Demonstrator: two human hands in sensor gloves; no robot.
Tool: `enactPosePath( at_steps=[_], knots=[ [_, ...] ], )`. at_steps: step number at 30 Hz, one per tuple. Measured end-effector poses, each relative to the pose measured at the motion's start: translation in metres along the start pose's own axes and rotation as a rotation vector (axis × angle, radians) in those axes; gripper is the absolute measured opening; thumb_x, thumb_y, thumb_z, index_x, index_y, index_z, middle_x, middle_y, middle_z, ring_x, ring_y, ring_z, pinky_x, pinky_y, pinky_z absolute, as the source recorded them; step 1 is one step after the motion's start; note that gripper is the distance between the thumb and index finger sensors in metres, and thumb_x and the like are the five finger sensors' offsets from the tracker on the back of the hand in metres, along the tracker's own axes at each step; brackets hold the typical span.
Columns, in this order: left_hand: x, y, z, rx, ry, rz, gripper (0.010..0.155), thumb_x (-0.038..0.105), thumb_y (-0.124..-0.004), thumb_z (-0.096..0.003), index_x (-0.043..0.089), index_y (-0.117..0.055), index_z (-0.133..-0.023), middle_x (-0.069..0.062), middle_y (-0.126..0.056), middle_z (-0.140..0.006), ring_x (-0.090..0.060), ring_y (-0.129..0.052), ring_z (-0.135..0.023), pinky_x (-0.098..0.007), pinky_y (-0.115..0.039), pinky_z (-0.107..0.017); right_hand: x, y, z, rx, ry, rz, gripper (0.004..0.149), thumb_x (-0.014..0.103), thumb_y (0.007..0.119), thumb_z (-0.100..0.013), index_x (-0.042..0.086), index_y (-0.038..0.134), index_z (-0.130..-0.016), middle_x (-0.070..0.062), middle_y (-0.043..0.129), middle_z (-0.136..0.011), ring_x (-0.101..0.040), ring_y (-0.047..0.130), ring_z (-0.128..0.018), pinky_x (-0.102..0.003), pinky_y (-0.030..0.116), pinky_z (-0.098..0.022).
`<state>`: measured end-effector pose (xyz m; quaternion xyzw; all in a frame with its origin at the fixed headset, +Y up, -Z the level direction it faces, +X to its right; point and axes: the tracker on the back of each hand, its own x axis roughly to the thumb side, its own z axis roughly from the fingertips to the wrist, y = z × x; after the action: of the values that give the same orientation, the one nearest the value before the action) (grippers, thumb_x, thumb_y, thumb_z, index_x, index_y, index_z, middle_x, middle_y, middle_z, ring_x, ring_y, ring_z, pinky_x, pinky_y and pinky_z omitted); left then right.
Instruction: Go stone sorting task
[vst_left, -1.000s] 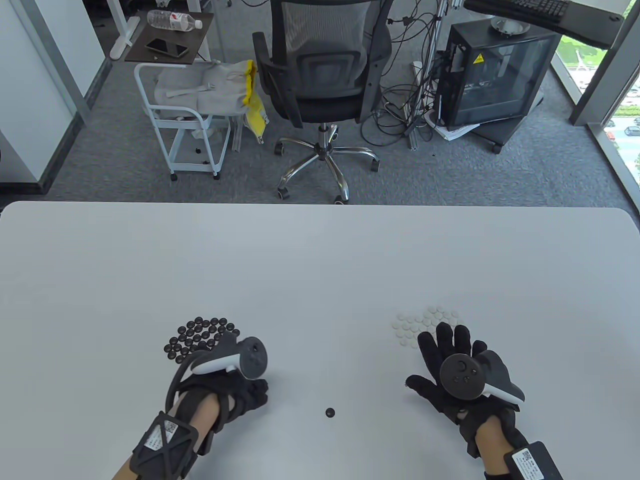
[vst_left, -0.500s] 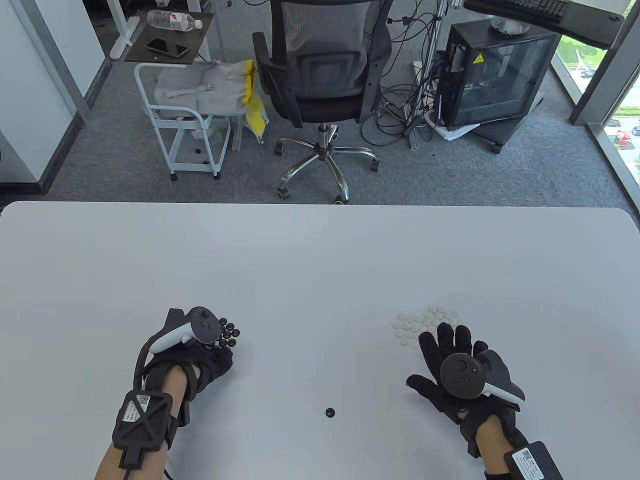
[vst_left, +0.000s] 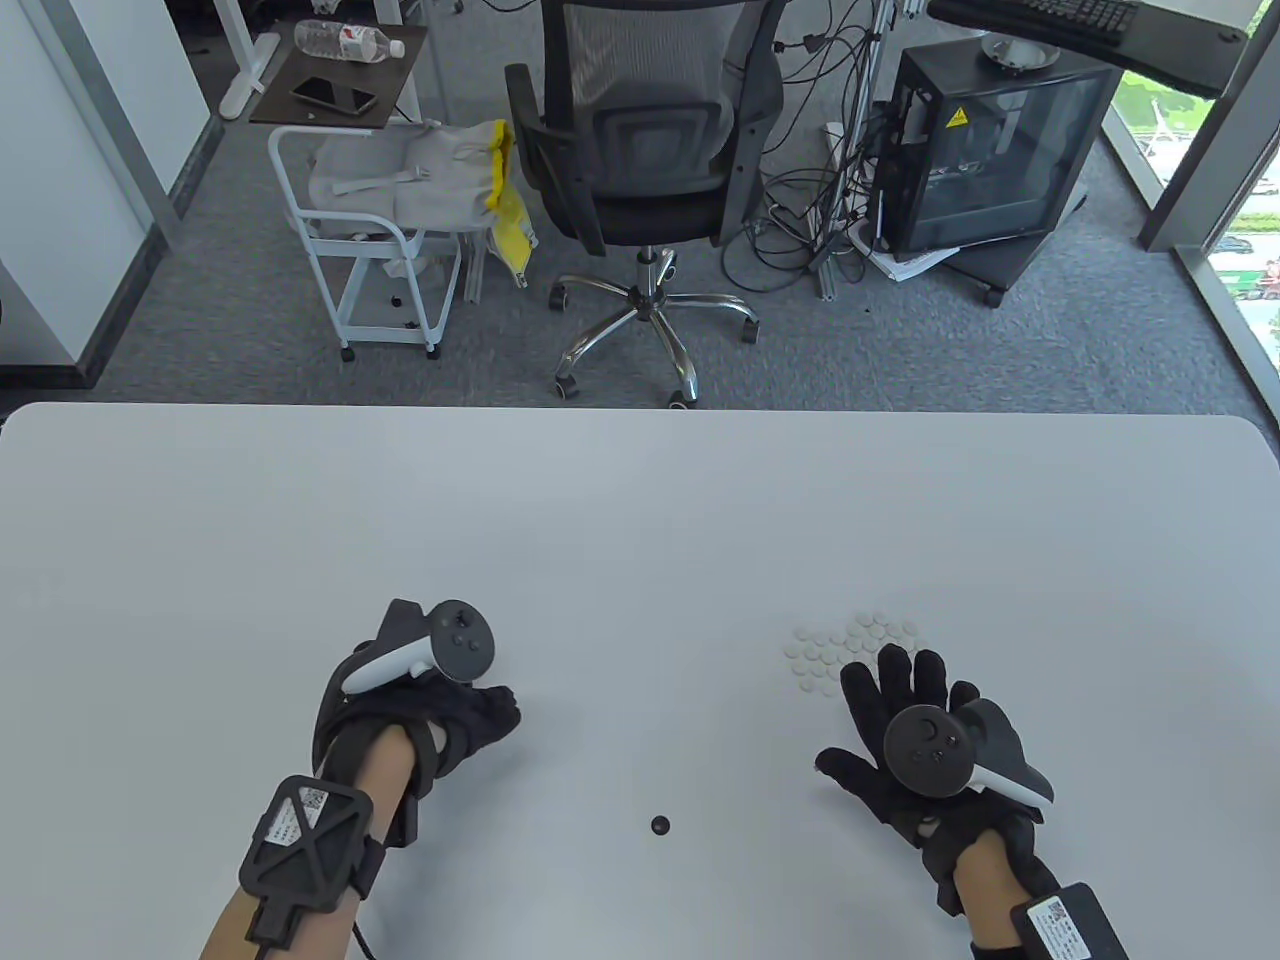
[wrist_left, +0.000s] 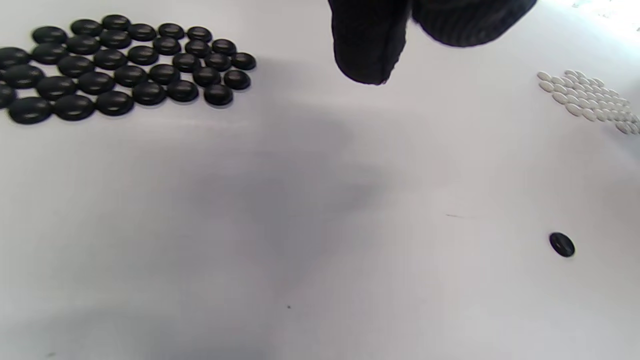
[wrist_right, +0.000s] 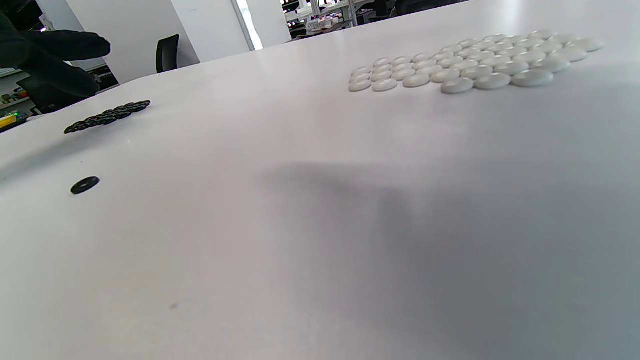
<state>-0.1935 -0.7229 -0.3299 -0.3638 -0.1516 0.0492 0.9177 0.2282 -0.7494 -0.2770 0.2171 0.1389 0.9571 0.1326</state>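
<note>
A cluster of black Go stones (wrist_left: 125, 65) lies on the white table (vst_left: 640, 520); in the table view my left hand hides it. My left hand (vst_left: 495, 710) hovers just right of that cluster with its fingers loosely curled and nothing in them; its fingertips (wrist_left: 370, 50) hang in at the top of the left wrist view. One black stone (vst_left: 659, 825) lies alone near the front middle, also in the wrist views (wrist_left: 561, 245) (wrist_right: 85, 185). White stones (vst_left: 850, 645) form a cluster on the right. My right hand (vst_left: 860, 715) rests spread and empty just in front of them.
The table's far edge (vst_left: 640, 408) runs across the table view, with an office chair (vst_left: 640, 150), a white cart (vst_left: 370, 250) and a computer case (vst_left: 990, 150) on the floor beyond it.
My left hand went from near the lone stone up over the black cluster, then shifted a little right. The right hand and the lone black stone have not moved.
</note>
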Motion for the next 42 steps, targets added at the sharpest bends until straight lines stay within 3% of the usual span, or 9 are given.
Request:
enactPosePath(
  at_steps=[5,12,21,24,27,33,37,42],
  knots=[
    [0.053,-0.013,0.002,-0.030,-0.067,-0.203,0.065,0.053,-0.054,-0.0528,0.031,-0.064,-0.113,-0.023,0.005,-0.114,-0.055,0.012,-0.094,-0.082,-0.002,-0.050,0.000,0.000,0.000,-0.003,-0.002,0.003,0.087,0.051,0.052,-0.063,-0.007,0.014,-0.117,-0.049,-0.002,-0.107,-0.070,-0.007,-0.087,-0.087,0.006,-0.052],
    [0.113,-0.039,-0.003,-0.100,-0.204,-0.353,0.065,0.053,-0.055,-0.0528,0.031,-0.062,-0.113,-0.024,0.005,-0.114,-0.055,0.011,-0.094,-0.082,-0.004,-0.051,0.000,-0.001,0.001,-0.011,-0.006,0.005,0.087,0.051,0.052,-0.063,-0.006,0.014,-0.117,-0.049,-0.002,-0.107,-0.070,-0.008,-0.087,-0.087,0.005,-0.052],
    [0.139,-0.074,-0.023,-0.190,-0.270,-0.400,0.067,0.053,-0.054,-0.0530,0.035,-0.041,-0.116,-0.024,0.015,-0.108,-0.055,0.016,-0.092,-0.082,-0.002,-0.051,0.000,0.000,0.001,-0.011,-0.004,0.006,0.087,0.051,0.052,-0.063,-0.007,0.014,-0.117,-0.049,-0.002,-0.107,-0.070,-0.008,-0.087,-0.087,0.005,-0.052],
    [0.129,-0.084,-0.024,-0.200,-0.246,-0.420,0.067,0.053,-0.053,-0.0532,0.037,-0.032,-0.115,-0.025,0.017,-0.107,-0.055,0.018,-0.091,-0.082,-0.001,-0.050,0.000,-0.001,0.001,-0.015,-0.007,0.003,0.087,0.051,0.052,-0.063,-0.007,0.014,-0.117,-0.049,-0.002,-0.107,-0.070,-0.008,-0.087,-0.087,0.005,-0.052],
    [0.107,-0.084,-0.014,-0.167,-0.219,-0.372,0.066,0.052,-0.054,-0.0533,0.036,-0.037,-0.115,-0.025,0.015,-0.108,-0.055,0.017,-0.091,-0.082,-0.002,-0.050,-0.001,-0.001,0.001,-0.019,-0.009,0.001,0.088,0.051,0.052,-0.063,-0.007,0.014,-0.117,-0.049,-0.002,-0.107,-0.070,-0.008,-0.087,-0.087,0.006,-0.052],
    [0.019,-0.070,0.007,-0.107,-0.073,-0.167,0.060,0.052,-0.058,-0.0536,0.038,-0.056,-0.112,-0.021,0.010,-0.111,-0.054,0.015,-0.093,-0.082,-0.002,-0.050,0.000,0.000,0.001,-0.013,-0.011,0.000,0.087,0.051,0.052,-0.063,-0.007,0.014,-0.117,-0.049,-0.002,-0.107,-0.070,-0.007,-0.087,-0.087,0.006,-0.052],
    [-0.037,-0.064,0.016,-0.081,0.048,-0.019,0.060,0.052,-0.058,-0.0536,0.038,-0.055,-0.112,-0.021,0.011,-0.110,-0.054,0.016,-0.092,-0.082,-0.001,-0.050,0.000,-0.001,0.001,-0.017,-0.015,-0.002,0.087,0.051,0.052,-0.063,-0.007,0.014,-0.117,-0.049,-0.002,-0.107,-0.070,-0.007,-0.087,-0.087,0.006,-0.052],
    [-0.067,-0.057,0.013,-0.059,0.158,0.011,0.062,0.049,-0.056,-0.0538,0.038,-0.045,-0.114,-0.022,0.017,-0.107,-0.054,0.019,-0.091,-0.082,0.001,-0.050,-0.001,0.000,0.001,-0.011,-0.008,-0.006,0.087,0.051,0.052,-0.063,-0.007,0.014,-0.117,-0.049,-0.002,-0.107,-0.070,-0.007,-0.087,-0.087,0.006,-0.052]
  ],
)
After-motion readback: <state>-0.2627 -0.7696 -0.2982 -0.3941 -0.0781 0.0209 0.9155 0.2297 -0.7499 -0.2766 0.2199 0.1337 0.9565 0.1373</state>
